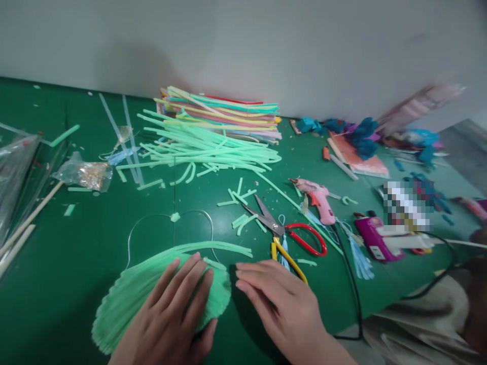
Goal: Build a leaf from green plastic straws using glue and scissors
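A fan-shaped piece of mint-green pipe cleaners lies on the green table, its left and lower edge scalloped. My left hand rests flat on it with fingers stretched out. A bent silver wire frame rises behind the piece, a small green knot at its middle. One pipe cleaner strand runs along the top edge and sticks out to the right. Just right of the piece, my right hand is held with its fingers together, and nothing shows in them. Red-and-yellow-handled scissors lie half open beyond it.
Loose green pipe cleaners lie before a multicoloured bundle at the wall. A pink glue gun with a black cord is at right, near blue tassels and a purple box. Another person's clothing shows lower right.
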A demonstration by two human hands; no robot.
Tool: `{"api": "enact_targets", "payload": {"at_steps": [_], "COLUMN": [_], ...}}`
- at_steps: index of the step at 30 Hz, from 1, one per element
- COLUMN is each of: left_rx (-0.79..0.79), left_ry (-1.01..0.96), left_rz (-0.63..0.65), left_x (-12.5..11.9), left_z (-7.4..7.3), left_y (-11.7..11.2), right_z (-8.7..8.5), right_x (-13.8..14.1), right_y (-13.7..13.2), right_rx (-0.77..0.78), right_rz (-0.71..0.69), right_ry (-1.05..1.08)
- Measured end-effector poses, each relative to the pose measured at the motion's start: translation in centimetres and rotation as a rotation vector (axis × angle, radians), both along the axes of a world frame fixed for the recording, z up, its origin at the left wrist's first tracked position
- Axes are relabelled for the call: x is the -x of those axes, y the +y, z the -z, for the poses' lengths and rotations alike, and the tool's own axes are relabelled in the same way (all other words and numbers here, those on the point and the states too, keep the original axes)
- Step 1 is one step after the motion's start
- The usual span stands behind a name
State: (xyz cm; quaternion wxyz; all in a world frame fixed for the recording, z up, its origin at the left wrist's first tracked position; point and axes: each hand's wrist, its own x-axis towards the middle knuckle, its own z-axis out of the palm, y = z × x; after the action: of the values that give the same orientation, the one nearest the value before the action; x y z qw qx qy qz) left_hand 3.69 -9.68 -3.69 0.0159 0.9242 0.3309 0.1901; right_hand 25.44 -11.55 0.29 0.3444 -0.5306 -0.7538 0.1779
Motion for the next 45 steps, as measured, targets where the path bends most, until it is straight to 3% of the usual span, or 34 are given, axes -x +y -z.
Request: {"api": "enact_targets", "payload": {"at_steps": [3, 12, 21, 27, 32, 37, 45], "left_rx": [-0.006, -0.001, 0.061, 0.065, 0.078, 0.058, 0.028], "left_ry": [0.003, -0.016, -0.11, -0.142, -0.13, -0.125, -0.012], "left_rz": [-0.004, -0.013, -0.041, -0.049, -0.051, -0.052, 0.005], "left_x": [0.0, 0.1, -0.6, -0.6, -0.7, -0.5, 0.4], "left_z": [0.1, 0.1, -0.6, -0.5, -0.6, -0.6, 0.3], "left_y": [0.0, -0.1, 0.2, 0.1, 0.1, 0.1, 0.2], "right_z": [0.6, 1.6, 1.9, 0.1, -1.3, 0.0, 1.1], "right_x": [0.6, 1.6, 2.0, 0.9, -0.5, -0.1, 1.5], "right_y": [-0.6, -1.0, -0.1, -1.0, -0.9, -0.3, -0.2], "right_rx": [-0.012, 0.14, 0.054, -0.228, -0.094, 0.023, -0.028], "right_rz": [-0.037, 0.088, 0.063, 0.389, 0.179, 0.087, -0.046], "right_ry": [-0.02, 0.035, -0.039, -0.209, -0.047, -0.05, -0.181]}}
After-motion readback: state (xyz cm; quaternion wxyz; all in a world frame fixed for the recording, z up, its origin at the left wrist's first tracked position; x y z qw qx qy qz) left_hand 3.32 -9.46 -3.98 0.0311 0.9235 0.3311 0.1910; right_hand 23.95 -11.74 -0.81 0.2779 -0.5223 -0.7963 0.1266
